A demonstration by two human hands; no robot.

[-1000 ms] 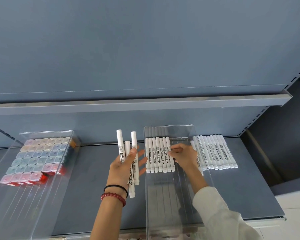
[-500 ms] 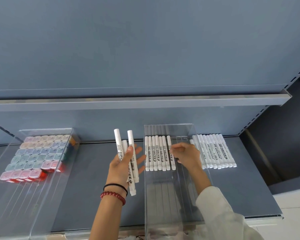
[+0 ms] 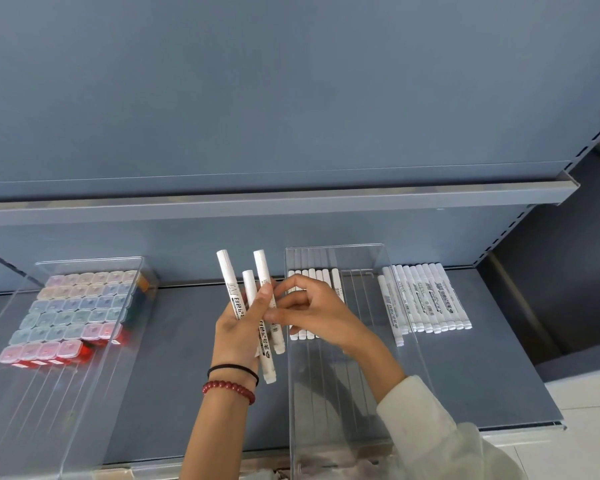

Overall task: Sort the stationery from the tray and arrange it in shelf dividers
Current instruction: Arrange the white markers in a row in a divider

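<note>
Left hand (image 3: pixel 238 329): fingers and thumb wrapped round three white markers (image 3: pixel 228 284), held upright as a fan above the grey shelf (image 3: pixel 187 341), between the two bins. A red bead bracelet (image 3: pixel 227 389) sits on that wrist.

Right hand (image 3: pixel 317 311): fingers curled, tips against the right side of the fan. Whether they pinch a marker cannot be told.

Clear middle bin (image 3: pixel 333 247): one row of white markers (image 3: pixel 312 277) lies flat side by side against the back, filling the left part; the right hand covers much of it. The front part of the floor is bare.

Clear left bin (image 3: pixel 87 262): small lidded cases (image 3: pixel 80 306) in tight rows, pastel at the back, red at the front.

On the shelf, just beside the middle bin's right wall: a second row of white markers (image 3: pixel 426 299), laid flat, outside any bin.
</note>
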